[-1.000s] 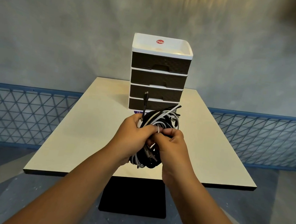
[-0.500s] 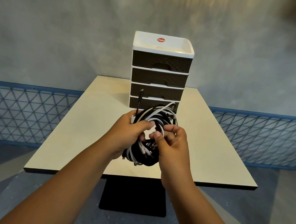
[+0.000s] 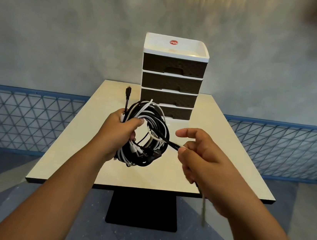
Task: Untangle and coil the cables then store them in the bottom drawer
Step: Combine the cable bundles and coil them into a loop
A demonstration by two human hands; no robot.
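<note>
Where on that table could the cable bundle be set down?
The table is bare left of the drawer unit up to its left edge, and likewise right of it. The crowded spot is the middle front, where the left hand holds the cable bundle.

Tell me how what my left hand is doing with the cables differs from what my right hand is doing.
The left hand grips the whole cable bundle, fingers wrapped round many black and white loops; the right hand pinches just one black cable drawn out sideways from it. The left hand sits close against the tangle; the right hand is off to its side. Both are held above the table, in front of the drawer unit.
</note>
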